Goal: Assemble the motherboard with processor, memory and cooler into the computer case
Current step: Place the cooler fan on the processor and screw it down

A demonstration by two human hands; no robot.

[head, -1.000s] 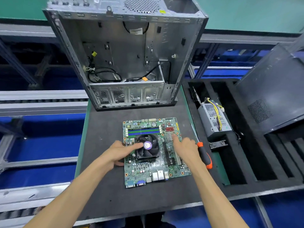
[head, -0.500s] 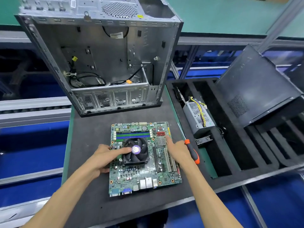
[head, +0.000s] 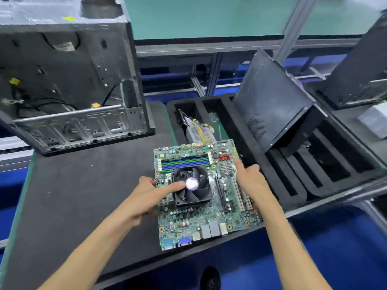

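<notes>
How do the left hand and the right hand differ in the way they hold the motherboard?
The left hand lays its forefinger on the cooler fan; the right hand touches no fan. The left grips the left edge of the motherboard, the right the right edge. Both hold the board.

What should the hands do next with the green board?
Probably carry the motherboard left toward the open computer case. Both hands grip its side edges, left hand and right hand, the cooler fan is already mounted, and the case stands without a board.
</notes>
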